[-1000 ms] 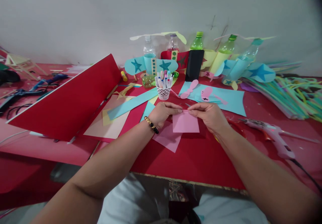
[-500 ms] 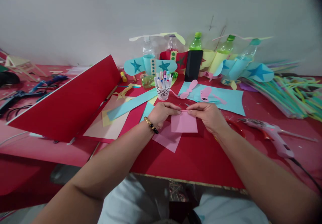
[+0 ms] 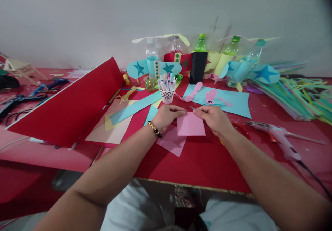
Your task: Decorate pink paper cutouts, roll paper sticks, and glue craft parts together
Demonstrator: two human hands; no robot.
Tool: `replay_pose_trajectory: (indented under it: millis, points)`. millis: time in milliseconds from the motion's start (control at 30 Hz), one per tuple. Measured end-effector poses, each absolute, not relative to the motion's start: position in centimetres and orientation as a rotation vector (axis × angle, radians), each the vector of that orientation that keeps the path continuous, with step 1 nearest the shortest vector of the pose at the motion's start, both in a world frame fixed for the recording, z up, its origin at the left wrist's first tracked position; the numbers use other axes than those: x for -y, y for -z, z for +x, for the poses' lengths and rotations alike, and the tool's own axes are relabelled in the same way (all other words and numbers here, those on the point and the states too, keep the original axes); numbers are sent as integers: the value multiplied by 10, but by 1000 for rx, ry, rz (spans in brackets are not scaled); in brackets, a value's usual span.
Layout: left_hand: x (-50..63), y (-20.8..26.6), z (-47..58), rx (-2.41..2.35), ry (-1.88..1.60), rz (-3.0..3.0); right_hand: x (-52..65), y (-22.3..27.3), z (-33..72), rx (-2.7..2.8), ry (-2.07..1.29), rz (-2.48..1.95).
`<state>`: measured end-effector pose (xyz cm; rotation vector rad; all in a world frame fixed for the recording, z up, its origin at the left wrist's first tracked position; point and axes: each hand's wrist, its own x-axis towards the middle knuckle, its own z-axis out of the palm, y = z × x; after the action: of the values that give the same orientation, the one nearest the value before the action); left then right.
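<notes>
A small sheet of pink paper [image 3: 191, 125] hangs between my hands, its top edge folded or rolled over in a narrow band. My left hand [image 3: 166, 117] pinches the upper left corner, and a bead bracelet circles that wrist. At the upper right corner my right hand [image 3: 212, 117] pinches the same edge. Below and to the left, a second piece of pink paper [image 3: 173, 141] lies flat on the red board [image 3: 186, 168]. Just beyond my hands stands a cup of markers [image 3: 167, 96]. Pink propeller-shaped cutouts [image 3: 194, 92] rest on a light blue sheet [image 3: 238, 104].
A pink glue gun [image 3: 281, 137] with a cord lies at right, beside red-handled scissors [image 3: 240, 131]. A red panel [image 3: 75, 109] leans at left. Along the wall stand bottle airplanes [image 3: 151, 63] and a black phone-like slab [image 3: 198, 67]. Pipe cleaners [image 3: 293, 101] pile up at right.
The pink paper has shifted very slightly right, with its top edge tipped a little. Both hands keep their pinch, and the whole view has moved slightly.
</notes>
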<state>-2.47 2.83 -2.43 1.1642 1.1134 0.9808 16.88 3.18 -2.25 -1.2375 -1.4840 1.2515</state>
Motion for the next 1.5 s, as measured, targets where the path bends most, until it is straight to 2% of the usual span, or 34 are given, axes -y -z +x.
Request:
replay_pose_trajectory:
  millis: [567, 1067, 1233, 1500]
  points:
    - [-28, 21, -24, -1071, -996, 1014, -32, 21, 167, 1511, -1209, -1208]
    - [-17, 21, -14, -1300, -1069, 1795, -30, 28, 163, 1586, -1231, -1175]
    - [-20, 16, -19, -1324, -1023, 1717, -30, 23, 165, 1433, -1341, -1207]
    - [-28, 13, -33, -1268, -984, 1561, -34, 18, 172, 1366, -1326, -1239]
